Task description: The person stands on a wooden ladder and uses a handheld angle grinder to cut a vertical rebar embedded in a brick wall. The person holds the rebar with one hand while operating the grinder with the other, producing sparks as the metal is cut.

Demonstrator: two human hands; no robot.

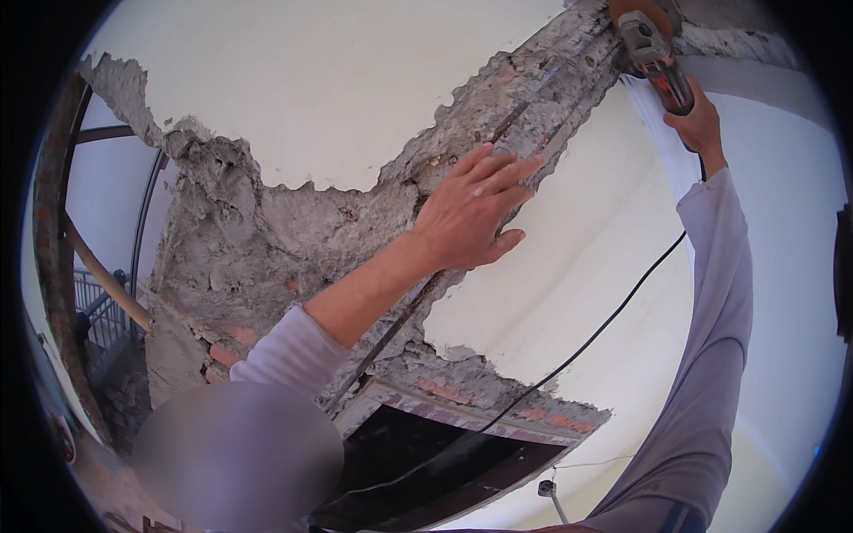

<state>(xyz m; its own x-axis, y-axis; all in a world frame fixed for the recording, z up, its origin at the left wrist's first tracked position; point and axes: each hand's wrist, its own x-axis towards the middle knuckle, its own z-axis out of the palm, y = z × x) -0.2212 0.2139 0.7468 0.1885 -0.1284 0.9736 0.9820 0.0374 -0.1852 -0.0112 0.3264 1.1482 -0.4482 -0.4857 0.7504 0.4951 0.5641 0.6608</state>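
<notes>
Head view: grinder (659, 64) slants lengthwise, disc (656, 12) up-left; right grip (700, 126) clasps it, left grip (469, 211) spread.

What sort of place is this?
Likely a building under renovation: white plaster is broken away from rough grey masonry, red bricks show through, and your right hand holds a grinder.

White wall (791, 240) right, railing (99, 309) left
</notes>
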